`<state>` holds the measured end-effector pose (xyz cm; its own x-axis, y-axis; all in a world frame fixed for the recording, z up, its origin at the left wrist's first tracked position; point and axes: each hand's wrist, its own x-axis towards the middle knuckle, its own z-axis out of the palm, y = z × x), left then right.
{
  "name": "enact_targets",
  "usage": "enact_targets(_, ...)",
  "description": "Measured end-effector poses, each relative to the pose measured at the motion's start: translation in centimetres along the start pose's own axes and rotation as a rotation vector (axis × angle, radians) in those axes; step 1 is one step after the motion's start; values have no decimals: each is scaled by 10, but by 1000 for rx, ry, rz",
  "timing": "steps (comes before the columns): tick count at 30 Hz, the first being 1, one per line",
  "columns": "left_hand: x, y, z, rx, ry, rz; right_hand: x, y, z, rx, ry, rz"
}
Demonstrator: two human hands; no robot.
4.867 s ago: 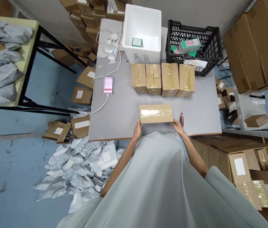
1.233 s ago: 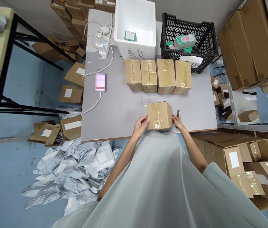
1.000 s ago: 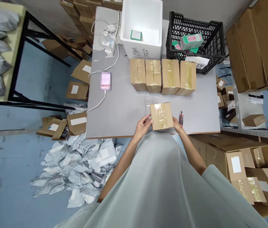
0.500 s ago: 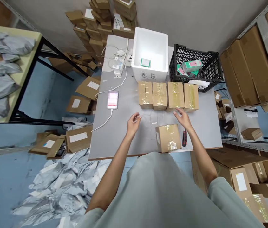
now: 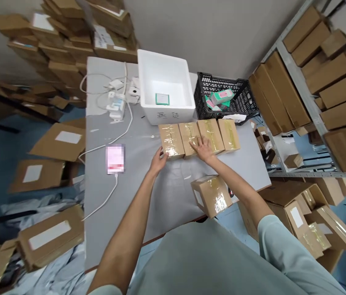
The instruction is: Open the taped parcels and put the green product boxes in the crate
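Several taped cardboard boxes stand side by side in a row across the table. My left hand (image 5: 158, 162) is at the near left corner of the leftmost cardboard box (image 5: 171, 139), its thumb on the near face and its fingers curled by the left side. Spread fingers of my right hand (image 5: 204, 149) lie on top of the second box (image 5: 188, 133) and the third box (image 5: 210, 130). The rightmost box (image 5: 229, 133) is untouched. Nearer my body, a separate taped box (image 5: 212, 196) sits below my right forearm. Behind it a red and black tool (image 5: 230, 191) is mostly hidden.
A white foam box (image 5: 168, 114) and a black crate (image 5: 203, 107) holding green and pink packs stand behind the row. On the left lie a phone (image 5: 115, 159), its cable and a power strip (image 5: 116, 106). Shelves of cartons (image 5: 283, 96) rise at right.
Both hands have moved forward to the row of boxes. My left hand has reached the leftmost box, and my right hand has come down on the middle boxes. The view has turned right.
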<state>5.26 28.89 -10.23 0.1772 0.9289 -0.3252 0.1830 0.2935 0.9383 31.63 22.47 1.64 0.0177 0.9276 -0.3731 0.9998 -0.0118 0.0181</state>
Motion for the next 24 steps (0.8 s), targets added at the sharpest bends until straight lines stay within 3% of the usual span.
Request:
enact_targets(8, -10, 8, 35, 22, -67, -45, -27, 50, 7, 54, -52, 24)
enact_targets(17, -12, 43, 103, 80, -92, -137, -45, 111, 3, 38, -77, 65)
enact_targets(24, 1, 62, 152, 180, -63, -175, -49, 161, 11, 158, -43, 53)
